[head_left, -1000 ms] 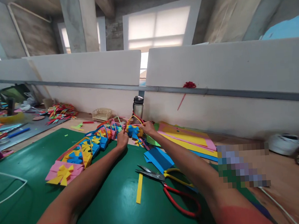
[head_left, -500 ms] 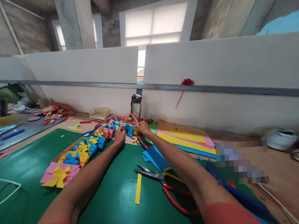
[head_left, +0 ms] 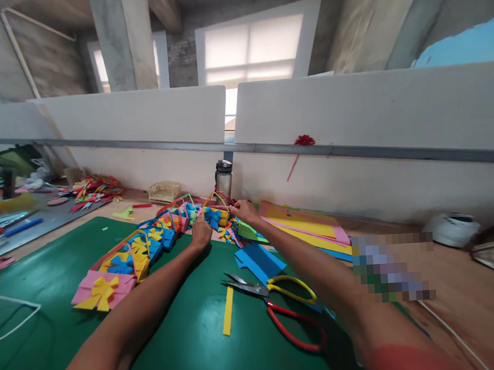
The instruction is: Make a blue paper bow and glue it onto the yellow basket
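A small yellow paper basket with a blue bow [head_left: 212, 217] and a thin yellow handle is at the far edge of the green mat [head_left: 188, 322]. My left hand [head_left: 201, 233] is closed at its left side. My right hand [head_left: 246, 211] is just right of the basket, fingers pinched together; a bit of pink shows at the fingertips, too small to name. A row of paper baskets with bows [head_left: 140, 248] in pink, yellow and blue runs from there toward the near left. Behind the basket stands a steel bottle [head_left: 224, 181] with a black lid.
Large scissors [head_left: 257, 290] with red and yellow handles lie on the mat beside a yellow paper strip [head_left: 228, 312]. Blue paper pieces [head_left: 260, 262] and stacked coloured sheets [head_left: 312, 223] are to the right. At the back is a cream woven tray [head_left: 164, 191], near a ribbon pile [head_left: 94, 191].
My right hand has moved slightly right, away from the basket's middle. My left hand has shifted slightly right and nearer me. The view has tilted up a little.
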`<action>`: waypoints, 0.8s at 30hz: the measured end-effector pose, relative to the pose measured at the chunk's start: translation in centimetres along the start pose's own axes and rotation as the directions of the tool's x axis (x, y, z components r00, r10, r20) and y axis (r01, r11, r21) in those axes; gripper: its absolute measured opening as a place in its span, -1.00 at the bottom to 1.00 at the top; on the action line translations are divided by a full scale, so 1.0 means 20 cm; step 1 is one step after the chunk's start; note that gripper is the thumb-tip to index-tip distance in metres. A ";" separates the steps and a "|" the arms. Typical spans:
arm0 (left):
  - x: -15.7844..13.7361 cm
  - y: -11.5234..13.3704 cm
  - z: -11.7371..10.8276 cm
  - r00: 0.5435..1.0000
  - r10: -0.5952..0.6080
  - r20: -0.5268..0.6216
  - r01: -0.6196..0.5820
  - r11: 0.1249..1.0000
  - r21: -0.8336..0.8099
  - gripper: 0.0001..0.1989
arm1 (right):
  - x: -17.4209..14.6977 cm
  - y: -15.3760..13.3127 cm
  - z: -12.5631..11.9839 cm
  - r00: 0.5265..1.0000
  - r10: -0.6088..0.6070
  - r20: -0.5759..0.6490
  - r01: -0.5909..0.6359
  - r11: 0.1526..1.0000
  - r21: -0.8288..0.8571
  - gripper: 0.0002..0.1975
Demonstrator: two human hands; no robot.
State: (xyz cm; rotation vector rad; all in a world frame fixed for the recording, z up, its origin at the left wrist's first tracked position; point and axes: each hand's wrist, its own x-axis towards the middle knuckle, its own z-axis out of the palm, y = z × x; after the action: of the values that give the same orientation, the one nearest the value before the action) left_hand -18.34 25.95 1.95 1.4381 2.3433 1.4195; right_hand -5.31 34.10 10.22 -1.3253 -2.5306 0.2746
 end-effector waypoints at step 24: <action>-0.67 0.38 -0.10 0.629 0.483 0.609 -0.650 0.757 0.070 -0.80 | -1.63 0.06 -0.27 0.908 -0.219 0.358 0.373 0.810 -0.452 -0.73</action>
State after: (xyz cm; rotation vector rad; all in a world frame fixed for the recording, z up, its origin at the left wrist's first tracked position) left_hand -6.43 15.99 3.38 2.4419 1.8070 0.5331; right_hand 15.17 8.10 10.11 -1.0614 -3.1659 -0.3259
